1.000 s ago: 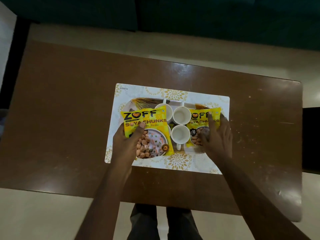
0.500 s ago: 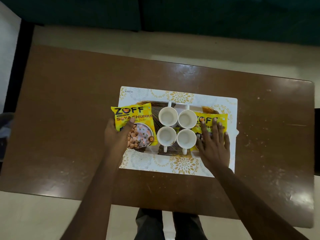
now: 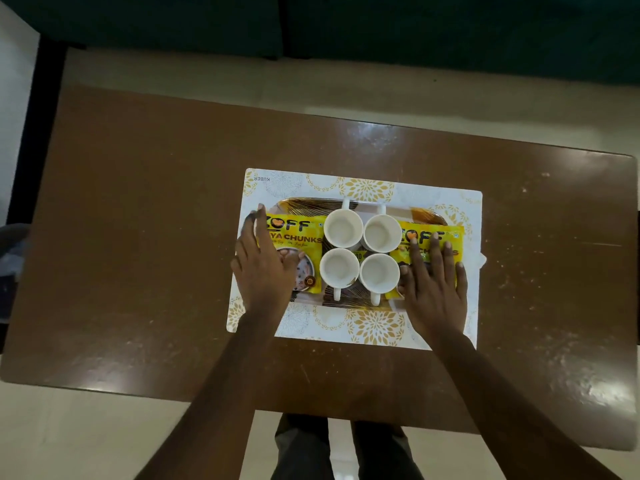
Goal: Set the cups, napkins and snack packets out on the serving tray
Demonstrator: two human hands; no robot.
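Several white cups (image 3: 343, 229) stand in a tight square in the middle of the patterned serving tray (image 3: 304, 204). A yellow soya chunks packet (image 3: 298, 233) lies flat on the tray's left part, and my left hand (image 3: 265, 263) rests on its left half with straight fingers. A second yellow packet (image 3: 424, 235) lies on the tray's right part under my right hand (image 3: 433, 282), whose spread fingers press it down. I see no napkins.
The tray sits on a white placemat (image 3: 367, 188) with gold flower prints, on a brown wooden table (image 3: 138, 237). A dark green sofa (image 3: 311, 26) runs along the far side. My legs show below the table's near edge.
My left hand has brought the left packet down flat onto the tray beside the cups and let go its grip. The right hand stays flat on the right packet.
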